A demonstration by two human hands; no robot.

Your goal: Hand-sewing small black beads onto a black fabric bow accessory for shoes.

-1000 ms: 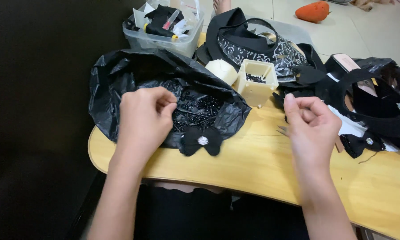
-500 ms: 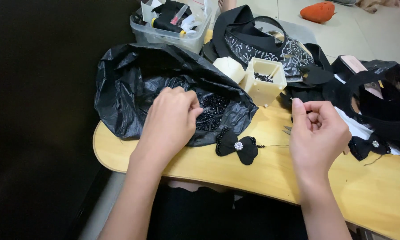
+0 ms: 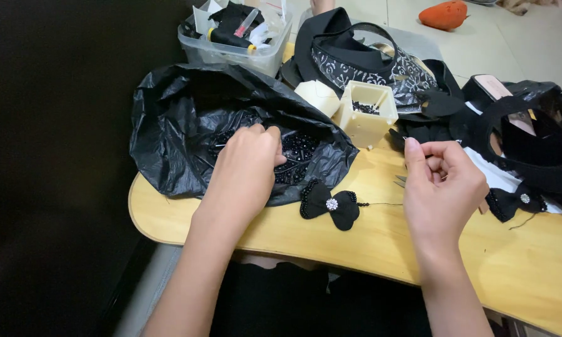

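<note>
Left hand (image 3: 246,165) now deeper in black bag (image 3: 168,131), fingers curled on beads (image 3: 296,150). Right hand (image 3: 443,181) pinches thread, pulled bow (image 3: 329,204) rightward onto table (image 3: 512,274).

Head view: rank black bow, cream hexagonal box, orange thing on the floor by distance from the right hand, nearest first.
From the right hand:
1. Black bow with the sparkly centre, on the wooden table just left of the hand, joined to it by a thread.
2. Cream hexagonal box, up-left, behind the bow beside the black bag.
3. Orange thing, far back on the floor, top of frame.
</note>
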